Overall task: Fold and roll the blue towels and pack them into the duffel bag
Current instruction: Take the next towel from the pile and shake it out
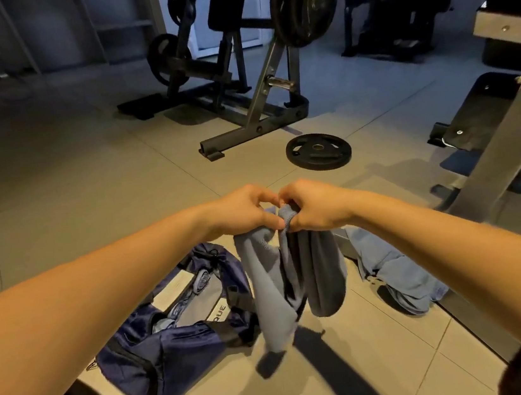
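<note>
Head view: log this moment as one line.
left hand: grips towel top | right hand: grips towel top | towel: hangs unfolded | duffel bag: open on floor, rolled towels inside | spare towel: crumpled on floor

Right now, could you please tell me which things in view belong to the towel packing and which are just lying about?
Job: held towel, gripped by left hand and right hand; open duffel bag with rolled towels inside; towel pile on the floor.
Lying about: weight plate; gym machine; bench pad.

Floor (69, 189) — duffel bag (161, 359), crumpled towel (398, 275), weight plate (318, 151).
</note>
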Motion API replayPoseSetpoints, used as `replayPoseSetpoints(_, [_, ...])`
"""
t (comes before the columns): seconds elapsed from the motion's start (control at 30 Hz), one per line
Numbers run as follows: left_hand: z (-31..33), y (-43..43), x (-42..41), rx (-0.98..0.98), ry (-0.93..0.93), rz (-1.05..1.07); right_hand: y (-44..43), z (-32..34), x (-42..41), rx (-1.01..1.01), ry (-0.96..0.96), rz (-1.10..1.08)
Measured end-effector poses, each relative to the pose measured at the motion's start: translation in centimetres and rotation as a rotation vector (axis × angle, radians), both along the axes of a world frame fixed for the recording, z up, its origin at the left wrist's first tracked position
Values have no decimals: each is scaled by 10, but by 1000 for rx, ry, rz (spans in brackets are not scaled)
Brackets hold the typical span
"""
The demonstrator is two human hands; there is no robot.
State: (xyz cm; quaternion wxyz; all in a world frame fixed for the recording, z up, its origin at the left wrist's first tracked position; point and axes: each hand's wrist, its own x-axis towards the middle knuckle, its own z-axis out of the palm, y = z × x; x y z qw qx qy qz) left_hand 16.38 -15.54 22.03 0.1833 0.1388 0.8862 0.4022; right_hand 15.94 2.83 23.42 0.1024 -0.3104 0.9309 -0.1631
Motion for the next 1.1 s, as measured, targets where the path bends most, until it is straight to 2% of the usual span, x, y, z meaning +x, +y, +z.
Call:
replayPoseSetpoints(0.13, [-8, 2, -2, -3, -63, 0, 7, 3, -3, 32, -58, -10])
replayPoseSetpoints(0.2, [-8, -2, -4, -14, -60, 5, 14, 6, -5, 40, -209, -37])
replayPoseSetpoints(0.33, [-5, -9, -6, -16, -18, 56, 35, 7, -10, -85, -635, -187])
replayPoseSetpoints(0.4, [-3, -10, -6, -41, 15, 58, 44, 4, -15, -117, -696, -218])
replayPoseSetpoints(0.57, [-1, -14, -8, -119, 95, 73, 57, -7, -20, -71, -571, -229])
replayPoseSetpoints(0.97, [-10, -37, -19, -198, 253, 263, 80, -14, -27, -4, -591, -291])
replayPoseSetpoints(1.1, [-15, -39, -22, -243, 274, 323, 76, -12, -26, 118, -597, -255])
